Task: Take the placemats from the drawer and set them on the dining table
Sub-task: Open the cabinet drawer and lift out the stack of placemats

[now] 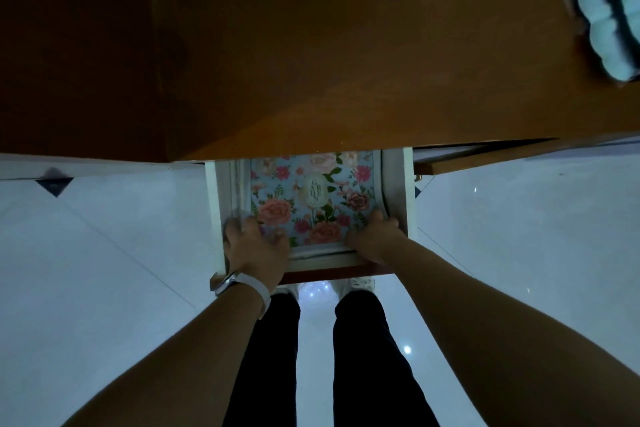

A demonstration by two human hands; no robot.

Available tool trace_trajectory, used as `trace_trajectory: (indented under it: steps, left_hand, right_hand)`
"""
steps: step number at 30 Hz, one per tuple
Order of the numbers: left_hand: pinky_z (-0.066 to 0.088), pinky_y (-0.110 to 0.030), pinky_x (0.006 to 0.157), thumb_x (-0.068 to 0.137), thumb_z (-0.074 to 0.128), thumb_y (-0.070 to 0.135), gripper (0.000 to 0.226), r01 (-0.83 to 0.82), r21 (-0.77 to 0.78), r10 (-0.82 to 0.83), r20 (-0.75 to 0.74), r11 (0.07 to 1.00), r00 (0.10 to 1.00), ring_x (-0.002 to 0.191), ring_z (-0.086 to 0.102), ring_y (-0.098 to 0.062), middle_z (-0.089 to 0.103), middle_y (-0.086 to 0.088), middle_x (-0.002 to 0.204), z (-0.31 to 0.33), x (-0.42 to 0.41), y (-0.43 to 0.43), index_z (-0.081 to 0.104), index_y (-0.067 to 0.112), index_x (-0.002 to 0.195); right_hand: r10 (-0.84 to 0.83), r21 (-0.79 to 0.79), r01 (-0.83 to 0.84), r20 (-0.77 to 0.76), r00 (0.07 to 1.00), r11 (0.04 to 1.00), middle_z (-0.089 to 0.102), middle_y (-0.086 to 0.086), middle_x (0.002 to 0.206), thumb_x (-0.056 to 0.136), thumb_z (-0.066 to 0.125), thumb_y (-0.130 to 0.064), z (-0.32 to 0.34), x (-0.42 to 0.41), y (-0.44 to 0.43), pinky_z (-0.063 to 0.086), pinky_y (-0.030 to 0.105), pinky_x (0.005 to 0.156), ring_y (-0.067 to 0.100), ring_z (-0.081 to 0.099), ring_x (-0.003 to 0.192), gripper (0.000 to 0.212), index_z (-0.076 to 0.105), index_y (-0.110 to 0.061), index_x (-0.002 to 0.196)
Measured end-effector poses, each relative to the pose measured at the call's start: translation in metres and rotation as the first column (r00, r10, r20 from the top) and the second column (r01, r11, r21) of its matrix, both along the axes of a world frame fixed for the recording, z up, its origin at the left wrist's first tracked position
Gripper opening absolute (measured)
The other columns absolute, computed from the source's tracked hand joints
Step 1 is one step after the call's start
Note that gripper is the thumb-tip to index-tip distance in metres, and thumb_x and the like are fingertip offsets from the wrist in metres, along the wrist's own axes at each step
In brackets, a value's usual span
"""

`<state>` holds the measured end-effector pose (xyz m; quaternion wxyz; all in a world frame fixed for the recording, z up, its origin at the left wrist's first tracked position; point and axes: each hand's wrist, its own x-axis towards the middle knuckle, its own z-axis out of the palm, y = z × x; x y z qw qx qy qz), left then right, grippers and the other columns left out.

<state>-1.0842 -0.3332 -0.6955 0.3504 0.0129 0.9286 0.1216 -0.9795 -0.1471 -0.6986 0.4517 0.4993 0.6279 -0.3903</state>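
So the placemats (311, 198) were sitting down in the open drawer (398, 184), centre of the frame, just under the front edge of the wooden tabletop (346, 45). The top one had a blue floral print with a little oval label in the middle.

The left grip (254, 243) was at the lower left corner of the mats. Its fingers looked curled down over the edge with the thumb lying on the print, though it was a bit blurry. The right grip (375, 236) was clenched round the lower right corner, fingers tucked down between the mats and the drawer wall. So both were grasping the stack, not released.

My guess on handling: thin, flat, light, probably semi-stiff, and the printed face looked smooth enough to be slippery. They filled the drawer nearly wall to wall, so the near corners were really the only place to get fingers under. I'd tip the near edge up first and keep thumbs pressing on top so the layers don't fan out and slide apart.

Counts:
- One printed face showing. Layered edges along the left and near sides suggested several more mats underneath, but I couldn't count them.
- One drawer.
- One clear pack (606, 10) of pale blue round things in the upper right of the frame, sitting on the tabletop.
- One watch (239, 282) on the left wrist.
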Motion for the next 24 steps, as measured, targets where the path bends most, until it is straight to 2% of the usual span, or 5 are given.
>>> trace_trajectory:
  steps: [7, 12, 16, 19, 24]
  left_hand:
    - [0.039, -0.046, 0.105, 0.08, 0.073, 0.021, 0.034, -0.079, 0.162, 0.103, -0.143, 0.984, 0.984, 0.122, 0.043, -0.043, 0.037, -0.022, 0.14, 0.008, 0.005, -0.008, 0.063, 0.003, 0.107]
    - [0.031, -0.027, 0.106, 0.086, 0.062, 0.004, 0.024, -0.256, 0.247, 0.307, -0.197, 0.935, 0.931, 0.126, 0.044, -0.036, 0.039, -0.022, 0.139, 0.017, 0.008, 0.003, 0.061, -0.003, 0.109]
    - [0.042, -0.035, 0.101, 0.082, 0.063, 0.005, 0.033, -0.573, 0.296, 0.634, -0.182, 0.765, 0.752, 0.11, 0.052, -0.034, 0.041, -0.017, 0.133, 0.027, 0.005, 0.025, 0.056, 0.002, 0.115]
    - [0.042, -0.033, 0.085, 0.084, 0.061, 0.01, 0.04, -0.767, 0.212, 0.796, -0.183, 0.606, 0.578, 0.1, 0.053, -0.032, 0.039, -0.016, 0.134, 0.03, -0.006, 0.033, 0.051, 0.007, 0.122]
    - [0.039, -0.032, 0.076, 0.084, 0.064, 0.015, 0.045, -0.761, 0.19, 0.784, -0.131, 0.621, 0.607, 0.099, 0.055, -0.034, 0.046, -0.015, 0.126, 0.03, -0.004, 0.029, 0.046, 0.009, 0.125]
  right_hand:
    - [-0.11, 0.073, 0.135, -0.279, 0.954, 0.988, 0.022, 0.013, 0.145, 0.087, 0.064, -0.048, 0.01, 0.016, -0.007, 0.042, 0.043, 0.105, 0.039, 0.047, 0.121, 0.071, 0.031, -0.023, 0.145]
    - [-0.079, 0.141, 0.151, -0.419, 0.905, 0.978, 0.03, 0.007, 0.142, 0.089, 0.059, -0.017, 0.016, 0.025, -0.008, 0.042, 0.027, 0.097, 0.027, 0.046, 0.125, 0.055, 0.042, -0.017, 0.14]
    - [0.001, 0.208, 0.12, -0.507, 0.862, 0.971, 0.039, 0.007, 0.142, 0.088, 0.057, -0.007, 0.02, 0.034, -0.011, 0.031, 0.01, 0.095, 0.015, 0.048, 0.117, 0.049, 0.051, -0.009, 0.136]
    - [0.069, 0.266, 0.096, -0.548, 0.833, 0.959, 0.047, 0.009, 0.138, 0.087, 0.058, -0.002, 0.019, 0.039, -0.013, 0.028, 0.012, 0.101, 0.02, 0.048, 0.123, 0.041, 0.058, -0.003, 0.127]
    - [0.092, 0.303, 0.102, -0.564, 0.821, 0.948, 0.05, 0.008, 0.136, 0.084, 0.062, -0.002, 0.016, 0.043, -0.014, 0.032, 0.017, 0.102, 0.022, 0.049, 0.124, 0.041, 0.06, -0.003, 0.125]
